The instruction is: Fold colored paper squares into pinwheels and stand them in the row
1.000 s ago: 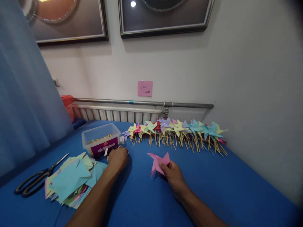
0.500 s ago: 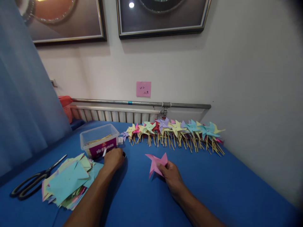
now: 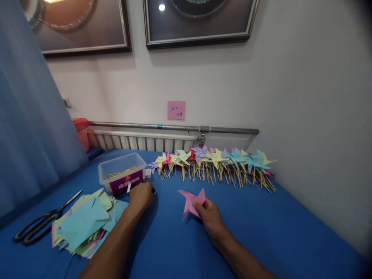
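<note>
A pink paper pinwheel point(image 3: 189, 202) with pointed, folded blades is pinched between the thumb and fingers of my right hand point(image 3: 212, 217), just above the blue surface. My left hand point(image 3: 142, 197) reaches down in front of a clear plastic box point(image 3: 122, 166) with a purple label, which holds several thin sticks point(image 3: 123, 172). Beneath and beside that hand shows a small dark object point(image 3: 154, 191), mostly covered. The left fingertips are hidden behind the back of the hand. A white strip point(image 3: 128, 187) sticks up by its knuckles.
Left of my left forearm lies a pile of coloured paper pieces point(image 3: 84, 223), with black-handled scissors point(image 3: 43, 223) beside it. Finished pinwheels on sticks point(image 3: 216, 157) lie in a row along the back. Behind them are a pipe point(image 3: 232, 130), a radiator point(image 3: 139, 143) and the wall.
My left hand has shifted very slightly, its fingers turning over the dark object. My right hand and the pink pinwheel stay practically still.
</note>
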The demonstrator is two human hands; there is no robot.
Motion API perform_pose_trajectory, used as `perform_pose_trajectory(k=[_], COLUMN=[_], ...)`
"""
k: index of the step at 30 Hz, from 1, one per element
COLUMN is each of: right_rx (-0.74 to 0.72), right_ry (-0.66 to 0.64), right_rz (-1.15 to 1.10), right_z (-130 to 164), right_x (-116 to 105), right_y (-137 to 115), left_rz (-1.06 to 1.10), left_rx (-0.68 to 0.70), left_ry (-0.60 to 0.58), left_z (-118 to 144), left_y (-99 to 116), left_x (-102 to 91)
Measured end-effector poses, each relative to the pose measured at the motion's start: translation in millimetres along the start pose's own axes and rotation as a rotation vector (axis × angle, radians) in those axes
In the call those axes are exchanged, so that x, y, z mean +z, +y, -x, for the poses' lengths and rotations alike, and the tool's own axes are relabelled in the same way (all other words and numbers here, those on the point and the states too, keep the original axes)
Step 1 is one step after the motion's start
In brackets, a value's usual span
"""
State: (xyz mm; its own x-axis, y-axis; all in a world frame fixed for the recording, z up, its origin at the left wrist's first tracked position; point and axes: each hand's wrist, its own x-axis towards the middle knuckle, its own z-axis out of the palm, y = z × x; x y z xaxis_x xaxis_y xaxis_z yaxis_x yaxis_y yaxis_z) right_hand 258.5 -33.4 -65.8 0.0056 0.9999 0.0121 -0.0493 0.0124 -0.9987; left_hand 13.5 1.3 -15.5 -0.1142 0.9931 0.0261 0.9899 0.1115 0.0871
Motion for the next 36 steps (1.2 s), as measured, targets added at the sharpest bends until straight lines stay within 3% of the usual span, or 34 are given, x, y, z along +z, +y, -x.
perform_pose_trajectory(k=[10,13,16,22,25,31,36], right_rx=[-0.003,0.0,0.001,0.012,0.022,0.034,0.022], right_ry=[0.009,0.007,0.003,0.014,0.027,0.037,0.035], right_rz=[0.008,-0.009,-0.022,-0.009,-0.008,0.016,0.025], right_z=[0.3,0.2,-1.3,-1.0,0.8,1.4,-1.1], right_x=[-0.8,-0.7,-0.9,-0.6,0.0,0.1,-1.0], right_y=[1.8,2.5,3.9,0.7,-2.6,-1.4,2.8], left_rz=[0.035,0.056,0.043,0.039,0.077,0.107,0.066], left_rx=[0.031,0.211,0.424,0.565,0.544,0.322,0.297], left_ry=[0.111,0.127,0.063,0.001,-0.009,0.013,-0.008], left_z=[5.9,10.0,14.9,15.6,12.4,11.9,13.9], left_y=[8.4,17.4,28.4,33.4,29.1,29.0,33.3], left_x=[-6.3,-1.4,9.3,21.7,21.5,22.1,27.0])
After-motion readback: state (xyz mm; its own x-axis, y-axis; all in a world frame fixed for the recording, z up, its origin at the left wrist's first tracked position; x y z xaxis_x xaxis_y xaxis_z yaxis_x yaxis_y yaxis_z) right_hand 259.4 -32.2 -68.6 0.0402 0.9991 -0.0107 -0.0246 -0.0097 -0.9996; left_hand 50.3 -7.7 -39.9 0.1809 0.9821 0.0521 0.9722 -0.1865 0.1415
